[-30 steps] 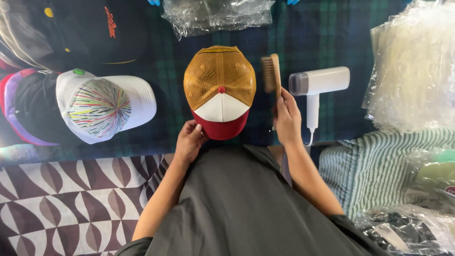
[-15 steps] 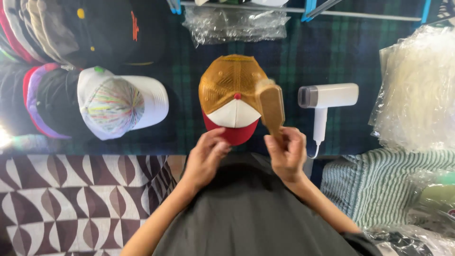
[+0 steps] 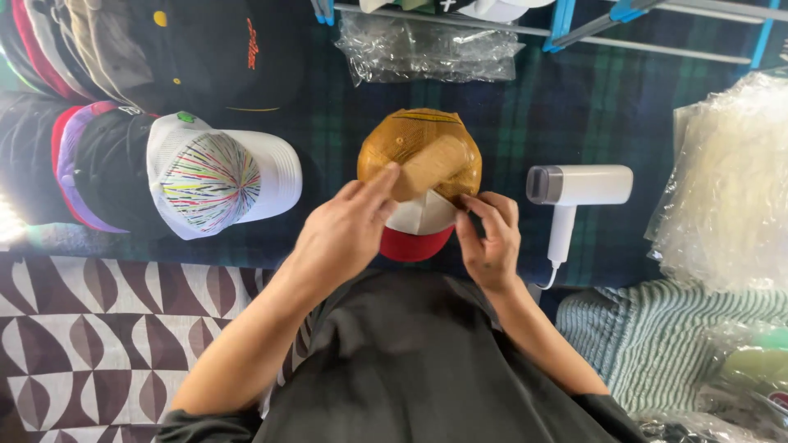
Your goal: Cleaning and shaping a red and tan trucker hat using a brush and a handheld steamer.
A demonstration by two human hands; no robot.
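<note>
the right hand [image 3: 486, 238] is pinching the wooden brush [image 3: 432, 166] handle over the soft, light mustard cap [image 3: 410, 143] on the plaid desk [image 3: 328, 123], while the left hand [image 3: 341, 234], fingers extended, is touching the brush.

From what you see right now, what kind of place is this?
Probably a small workspace for cleaning or packing caps. Many caps are piled on a plaid cloth, clear plastic bags lie around, and a white handheld steamer sits beside the cap under both hands.
</note>
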